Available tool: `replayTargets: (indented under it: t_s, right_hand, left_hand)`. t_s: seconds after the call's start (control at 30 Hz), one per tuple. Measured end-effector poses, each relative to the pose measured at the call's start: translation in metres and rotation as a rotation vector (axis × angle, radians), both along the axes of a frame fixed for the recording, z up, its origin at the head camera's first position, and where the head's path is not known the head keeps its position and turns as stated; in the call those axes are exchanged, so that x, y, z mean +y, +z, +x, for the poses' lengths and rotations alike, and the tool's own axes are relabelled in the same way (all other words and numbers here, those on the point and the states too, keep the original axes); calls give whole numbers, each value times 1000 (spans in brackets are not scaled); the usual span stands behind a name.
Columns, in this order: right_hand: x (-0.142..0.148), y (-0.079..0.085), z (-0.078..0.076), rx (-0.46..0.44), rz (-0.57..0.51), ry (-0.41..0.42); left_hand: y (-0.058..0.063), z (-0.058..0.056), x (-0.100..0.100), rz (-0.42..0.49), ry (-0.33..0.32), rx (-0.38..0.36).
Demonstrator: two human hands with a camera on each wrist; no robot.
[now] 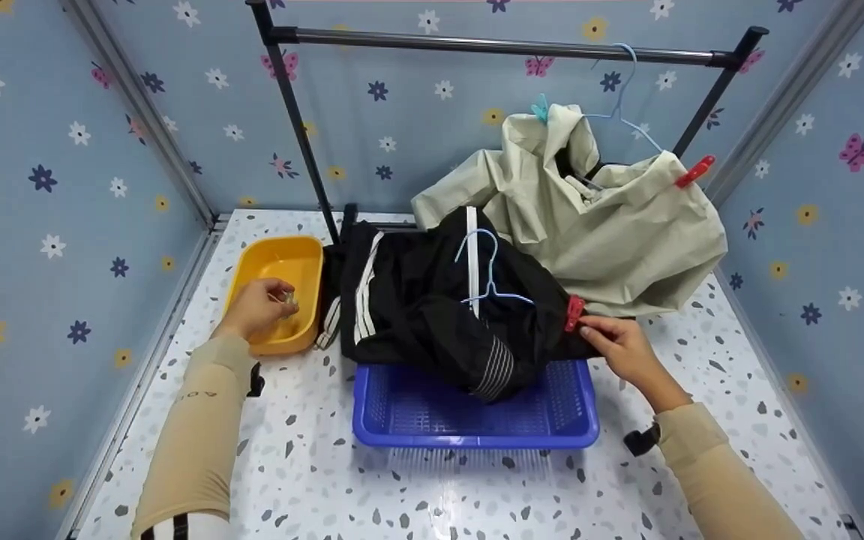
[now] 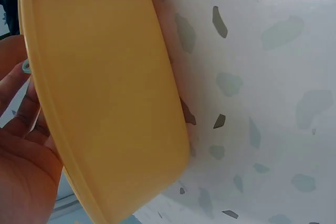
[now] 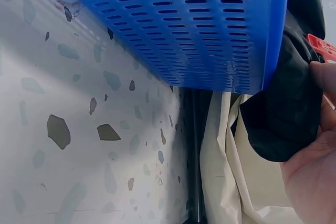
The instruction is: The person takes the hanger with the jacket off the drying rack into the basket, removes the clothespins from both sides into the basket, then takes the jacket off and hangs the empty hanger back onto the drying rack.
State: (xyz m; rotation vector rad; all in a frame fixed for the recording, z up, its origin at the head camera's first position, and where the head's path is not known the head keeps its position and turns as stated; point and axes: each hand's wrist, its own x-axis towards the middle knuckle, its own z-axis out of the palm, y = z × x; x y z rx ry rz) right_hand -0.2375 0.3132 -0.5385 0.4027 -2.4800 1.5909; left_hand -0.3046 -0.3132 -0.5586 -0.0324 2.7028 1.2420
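Note:
Over the yellow tray (image 1: 274, 349), my left hand (image 1: 258, 306) pinches a small pale clip (image 1: 289, 298), whose shape is partly hidden by the fingers. In the left wrist view the tray's wall covers much of that hand. A black garment (image 1: 424, 315) with white stripes lies bunched over the blue basket (image 1: 477, 441); a light blue hanger (image 1: 492, 289) sits in it. At the garment's right side is a red clothespin (image 1: 574, 313). My right hand (image 1: 627, 349) pinches the black cloth (image 3: 286, 108) beside this clothespin, some fingers hidden behind the cloth.
A black rack (image 1: 507, 46) stands behind. From its bar hangs a blue hanger (image 1: 619, 90) with a pale green garment (image 1: 589, 232), which carries a teal clothespin (image 1: 541, 109) and another red clothespin (image 1: 694, 172). Patterned walls flank the speckled table (image 1: 312, 465).

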Motion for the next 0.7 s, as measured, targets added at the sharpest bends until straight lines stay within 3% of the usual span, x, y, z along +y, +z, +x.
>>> replayTargets:
  t_s: [0.37, 0.7]
  right_hand:
    - [0, 0, 0, -5, 18, 3]
    - [0, -1, 0, 2, 24, -8]
  left_hand:
    - [-7, -6, -2, -4, -32, -51]
    - [-3, -5, 1, -46, -33, -15]
